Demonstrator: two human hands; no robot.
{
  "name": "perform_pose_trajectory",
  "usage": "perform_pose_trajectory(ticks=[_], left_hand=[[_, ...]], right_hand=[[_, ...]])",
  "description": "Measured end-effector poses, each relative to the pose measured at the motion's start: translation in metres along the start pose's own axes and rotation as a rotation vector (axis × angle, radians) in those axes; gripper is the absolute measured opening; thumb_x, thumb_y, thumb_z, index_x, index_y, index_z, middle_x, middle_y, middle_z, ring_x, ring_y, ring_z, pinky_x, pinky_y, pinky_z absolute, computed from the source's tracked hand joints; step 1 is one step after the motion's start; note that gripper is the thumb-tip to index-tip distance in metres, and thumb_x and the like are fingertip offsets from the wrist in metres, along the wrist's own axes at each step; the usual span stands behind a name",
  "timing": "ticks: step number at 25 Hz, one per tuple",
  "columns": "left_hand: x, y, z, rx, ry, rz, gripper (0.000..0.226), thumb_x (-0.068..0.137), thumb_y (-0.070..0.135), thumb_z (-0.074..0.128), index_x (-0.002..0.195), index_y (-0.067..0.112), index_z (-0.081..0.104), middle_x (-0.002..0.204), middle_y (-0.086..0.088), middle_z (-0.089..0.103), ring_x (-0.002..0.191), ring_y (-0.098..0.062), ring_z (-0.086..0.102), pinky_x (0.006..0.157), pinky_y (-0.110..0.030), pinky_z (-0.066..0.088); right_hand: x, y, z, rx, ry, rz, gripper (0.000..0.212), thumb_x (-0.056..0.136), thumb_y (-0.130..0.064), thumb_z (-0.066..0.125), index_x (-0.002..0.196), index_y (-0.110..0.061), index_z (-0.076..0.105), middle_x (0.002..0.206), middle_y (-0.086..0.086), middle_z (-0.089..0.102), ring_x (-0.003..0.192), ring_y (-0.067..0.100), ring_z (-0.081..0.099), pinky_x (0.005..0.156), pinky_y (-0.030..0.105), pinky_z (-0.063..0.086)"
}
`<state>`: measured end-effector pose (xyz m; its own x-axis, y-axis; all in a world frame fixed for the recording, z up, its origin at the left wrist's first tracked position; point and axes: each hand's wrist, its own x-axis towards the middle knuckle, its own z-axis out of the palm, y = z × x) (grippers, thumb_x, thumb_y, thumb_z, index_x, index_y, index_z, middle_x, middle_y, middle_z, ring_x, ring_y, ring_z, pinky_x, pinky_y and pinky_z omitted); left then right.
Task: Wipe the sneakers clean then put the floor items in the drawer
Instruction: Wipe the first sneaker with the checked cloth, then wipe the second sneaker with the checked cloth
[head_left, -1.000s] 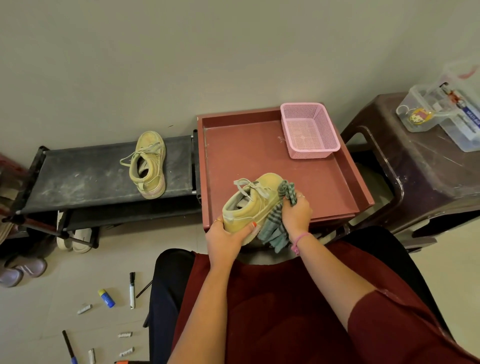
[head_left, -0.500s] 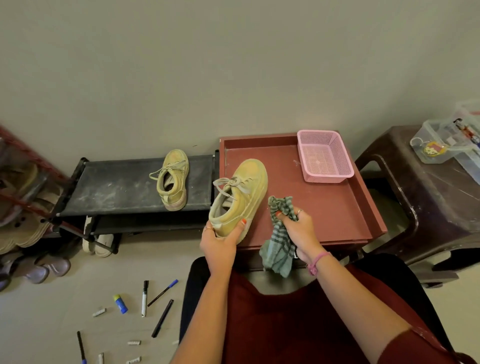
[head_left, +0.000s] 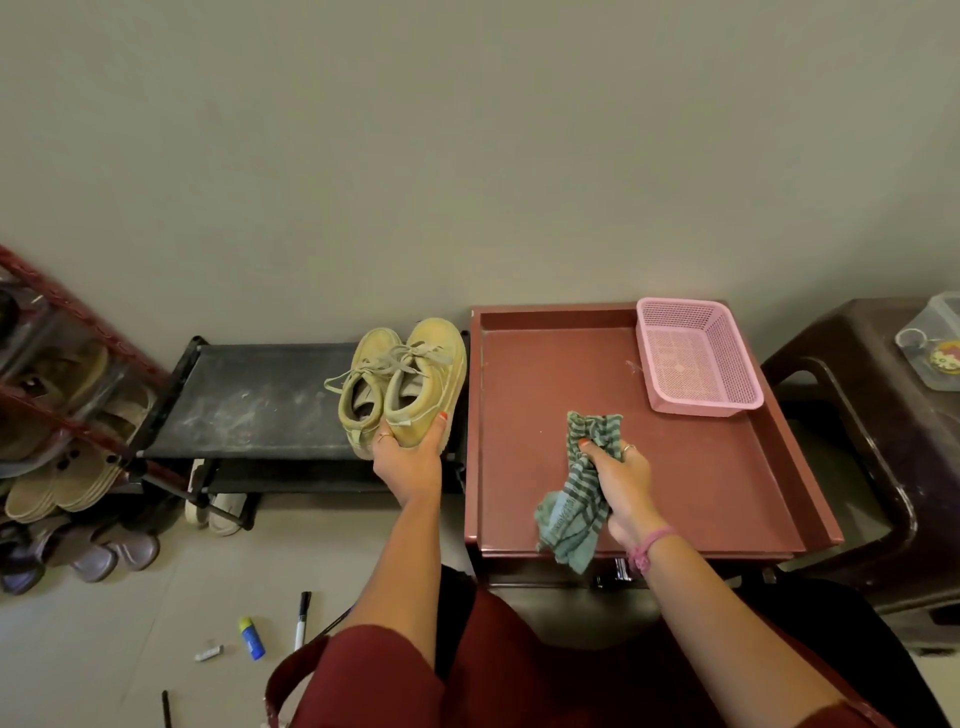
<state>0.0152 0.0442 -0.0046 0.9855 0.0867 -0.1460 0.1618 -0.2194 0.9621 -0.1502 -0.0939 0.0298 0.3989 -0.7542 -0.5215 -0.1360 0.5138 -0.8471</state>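
While your left hand (head_left: 408, 462) grips the heel of the second sneaker (head_left: 426, 384), setting it beside its mate (head_left: 363, 389) on the black rack (head_left: 249, 400), your right hand (head_left: 621, 478) clutches the checked cloth (head_left: 576, 509) over the red tray (head_left: 540, 395). Let go carefully (the shoe sits at the rack's edge), or it may tip to the floor.

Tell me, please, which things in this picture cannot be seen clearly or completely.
- Drawer front, head view: hidden under the red tray top and cloth.
- Clear box: cut by the right edge.
- Floor pens: lap and bottom edge hide some.
- Left sneaker: partly behind the held sneaker.
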Motion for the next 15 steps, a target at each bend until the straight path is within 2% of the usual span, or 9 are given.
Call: perform_pose_trajectory(ticks=[3, 9, 15], left_hand=[[0.020, -0.011, 0.021, 0.015, 0.037, -0.023, 0.077, 0.068, 0.039, 0.086, 0.133, 0.011, 0.056, 0.125, -0.006, 0.060, 0.119, -0.022, 0.055, 0.104, -0.041, 0.047], [0.054, -0.025, 0.058, 0.020, 0.087, -0.044, 0.081, 0.071, 0.028, 0.086, 0.140, 0.006, 0.048, 0.134, -0.010, 0.052, 0.128, -0.025, 0.047, 0.112, -0.035, 0.036], [0.071, -0.057, 0.069, 0.079, 0.031, -0.138, 0.082, 0.061, 0.025, 0.091, 0.133, 0.010, 0.054, 0.127, -0.007, 0.061, 0.120, -0.024, 0.057, 0.106, -0.040, 0.045]], right_hand=[[0.012, -0.001, 0.004, -0.014, 0.002, 0.019, 0.003, 0.090, -0.011, 0.061, 0.089, -0.010, 0.063, 0.084, 0.010, 0.067, 0.072, 0.021, 0.063, 0.064, 0.032, 0.052], [0.045, -0.004, 0.006, -0.030, 0.040, 0.025, 0.002, 0.089, -0.011, 0.063, 0.087, -0.010, 0.064, 0.081, 0.009, 0.068, 0.069, 0.020, 0.063, 0.062, 0.031, 0.052], [0.064, 0.001, 0.015, -0.022, 0.039, 0.048, 0.005, 0.089, -0.010, 0.062, 0.085, -0.011, 0.064, 0.079, 0.007, 0.067, 0.066, 0.018, 0.062, 0.060, 0.030, 0.052]])
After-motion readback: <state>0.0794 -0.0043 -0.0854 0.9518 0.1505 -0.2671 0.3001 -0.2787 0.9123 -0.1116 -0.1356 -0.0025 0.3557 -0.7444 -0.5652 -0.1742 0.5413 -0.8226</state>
